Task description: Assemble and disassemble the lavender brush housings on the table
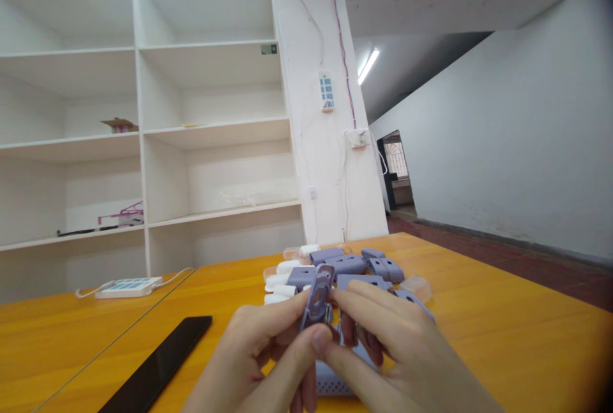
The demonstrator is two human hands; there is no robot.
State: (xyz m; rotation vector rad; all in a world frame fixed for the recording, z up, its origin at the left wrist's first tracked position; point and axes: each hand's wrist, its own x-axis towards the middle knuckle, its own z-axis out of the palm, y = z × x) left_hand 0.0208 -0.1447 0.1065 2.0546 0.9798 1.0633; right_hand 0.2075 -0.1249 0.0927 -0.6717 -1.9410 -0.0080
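Above the table my left hand [275,346] pinches a narrow purple plastic part [318,298], tilted on edge, with a rounded opening in its face. My right hand [393,333] is closed beside it, its index fingertip against the part's right side and its thumb close to my left thumb. Between the two hands shows a small bent metal wire piece [329,313], partly hidden by my fingers. Under the hands lies a purple perforated casing [335,382], mostly covered by them. Several similar purple casings [347,264] lie just beyond.
White cylindrical pieces with clear caps [290,267] lie left of the casings, and a clear cover [417,286] to their right. A black phone-like slab [160,359] and a white power strip [128,287] with a cord rest on the left. White shelves [215,212] stand behind the table.
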